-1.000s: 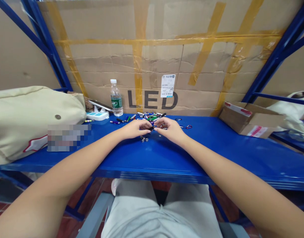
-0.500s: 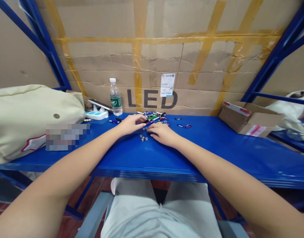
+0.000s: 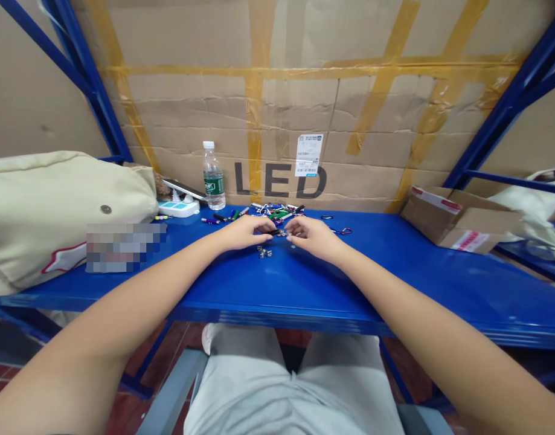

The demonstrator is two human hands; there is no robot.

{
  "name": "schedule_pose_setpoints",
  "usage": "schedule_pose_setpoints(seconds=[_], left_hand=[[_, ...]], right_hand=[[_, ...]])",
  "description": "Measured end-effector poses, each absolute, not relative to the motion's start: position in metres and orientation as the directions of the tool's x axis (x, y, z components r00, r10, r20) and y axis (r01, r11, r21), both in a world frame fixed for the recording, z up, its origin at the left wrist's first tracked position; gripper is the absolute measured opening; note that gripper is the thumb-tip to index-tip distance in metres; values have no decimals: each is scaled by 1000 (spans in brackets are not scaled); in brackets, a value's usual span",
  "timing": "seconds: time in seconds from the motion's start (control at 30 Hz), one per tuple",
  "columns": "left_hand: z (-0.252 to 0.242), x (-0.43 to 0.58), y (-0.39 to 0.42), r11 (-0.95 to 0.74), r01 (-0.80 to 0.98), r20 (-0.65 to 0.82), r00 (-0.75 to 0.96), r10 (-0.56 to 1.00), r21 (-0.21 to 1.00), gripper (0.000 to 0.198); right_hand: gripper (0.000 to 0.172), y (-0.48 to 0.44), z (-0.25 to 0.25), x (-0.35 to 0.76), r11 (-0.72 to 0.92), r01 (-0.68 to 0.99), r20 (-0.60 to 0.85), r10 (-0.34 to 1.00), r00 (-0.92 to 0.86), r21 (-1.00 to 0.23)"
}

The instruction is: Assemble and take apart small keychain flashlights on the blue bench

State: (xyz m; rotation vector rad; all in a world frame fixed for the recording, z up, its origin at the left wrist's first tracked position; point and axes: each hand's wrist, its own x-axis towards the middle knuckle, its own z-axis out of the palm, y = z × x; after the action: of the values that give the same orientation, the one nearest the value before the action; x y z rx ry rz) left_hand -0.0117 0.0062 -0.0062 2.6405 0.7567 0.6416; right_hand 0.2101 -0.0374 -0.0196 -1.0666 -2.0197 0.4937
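Note:
My left hand (image 3: 251, 232) is closed with thumb and fingers on a small black tube (image 3: 274, 232), which points to the right just above the table. Facing it, my right hand (image 3: 314, 237) pinches a small silver metal piece (image 3: 283, 233) at the tube's right end; whether the two are joined is too small to tell. Several loose silver metal pieces (image 3: 264, 252) lie on the blue table (image 3: 241, 284) below my hands. Behind my fingers is a pile of coloured tubes and clips (image 3: 277, 211), partly hidden. A red and blue carabiner (image 3: 345, 231) lies beside my right hand.
A water bottle (image 3: 214, 178) and a white power strip (image 3: 180, 208) stand at the back left. A cream bag (image 3: 69, 205) fills the left side. On the right is an open cardboard box (image 3: 433, 217). A large cardboard sheet (image 3: 372, 175) rises behind the table.
My right hand has lifted off the loose metal pieces and moved right and up to the end of the black tube. My left hand has shifted slightly, and the tube has come into clearer view.

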Motion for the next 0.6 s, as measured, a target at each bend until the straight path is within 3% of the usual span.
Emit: schedule_pose_setpoints(seconds=[0.13,0.23,0.6], left_hand=[[-6,-10,4,-833,395,336,781,526,387,25],[-4,-8,2,-861,382,345,801,489,336,25],[-3,-5,-4,-914,317,334,858,390,254,22]], right_hand=[[19,-35,-22,210,523,401,416,849,-327,-752],[26,-34,-23,212,534,379,431,841,-326,-756],[44,-45,-13,211,724,590,504,681,-531,-357]])
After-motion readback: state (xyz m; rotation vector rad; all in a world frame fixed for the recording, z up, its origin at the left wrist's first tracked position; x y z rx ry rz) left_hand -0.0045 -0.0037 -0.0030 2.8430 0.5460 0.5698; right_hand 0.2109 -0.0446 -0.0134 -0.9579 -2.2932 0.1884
